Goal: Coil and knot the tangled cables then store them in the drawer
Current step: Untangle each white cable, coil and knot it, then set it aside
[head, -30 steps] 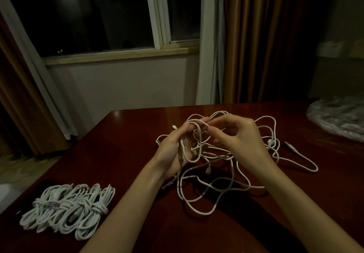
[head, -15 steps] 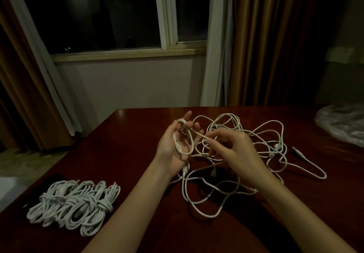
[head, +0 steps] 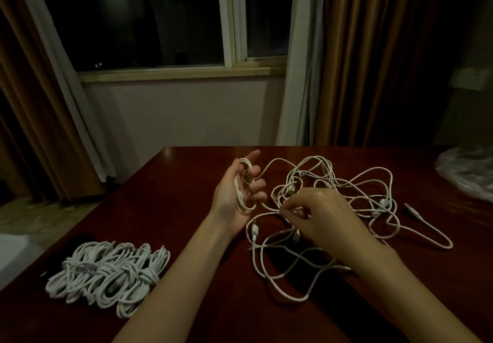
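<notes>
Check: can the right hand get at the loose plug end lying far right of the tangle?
Probably yes: the right hand pinches strands in the tangle, and only bare table separates it from the plug end.

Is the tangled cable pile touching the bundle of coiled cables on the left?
Apart. The head view shows bare table between the coiled cables and the tangled cable pile.
</notes>
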`<state>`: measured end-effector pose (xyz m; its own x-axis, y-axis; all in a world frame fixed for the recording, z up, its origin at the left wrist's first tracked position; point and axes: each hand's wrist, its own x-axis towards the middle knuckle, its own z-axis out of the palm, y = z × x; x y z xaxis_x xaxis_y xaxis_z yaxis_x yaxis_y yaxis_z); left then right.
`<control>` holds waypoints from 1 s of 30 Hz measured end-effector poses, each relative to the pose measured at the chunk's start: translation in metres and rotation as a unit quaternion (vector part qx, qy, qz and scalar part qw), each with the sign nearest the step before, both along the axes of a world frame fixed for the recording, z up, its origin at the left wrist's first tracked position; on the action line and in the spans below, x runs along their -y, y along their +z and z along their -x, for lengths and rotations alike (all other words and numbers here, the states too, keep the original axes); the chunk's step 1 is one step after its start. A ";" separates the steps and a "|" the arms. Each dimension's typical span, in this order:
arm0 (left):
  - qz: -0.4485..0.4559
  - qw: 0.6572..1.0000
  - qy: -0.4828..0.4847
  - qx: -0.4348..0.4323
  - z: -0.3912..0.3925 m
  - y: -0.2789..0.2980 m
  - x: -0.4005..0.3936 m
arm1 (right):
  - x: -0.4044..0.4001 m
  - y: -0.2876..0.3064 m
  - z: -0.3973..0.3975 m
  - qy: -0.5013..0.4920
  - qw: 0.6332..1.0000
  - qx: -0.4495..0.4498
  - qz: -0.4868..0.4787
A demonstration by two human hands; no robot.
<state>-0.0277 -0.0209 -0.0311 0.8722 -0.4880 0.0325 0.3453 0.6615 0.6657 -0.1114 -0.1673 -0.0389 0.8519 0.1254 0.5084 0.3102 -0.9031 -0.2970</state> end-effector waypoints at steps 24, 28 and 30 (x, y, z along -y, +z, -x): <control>-0.289 0.930 0.039 0.225 0.021 -0.013 0.018 | -0.009 0.004 0.001 0.118 0.983 0.027 -0.139; -0.330 0.917 -0.017 0.223 0.027 -0.011 0.018 | -0.009 0.005 0.002 0.087 0.980 0.008 -0.181; -0.353 0.914 -0.038 0.197 0.030 -0.007 0.016 | -0.007 0.004 0.000 0.070 0.979 0.015 -0.193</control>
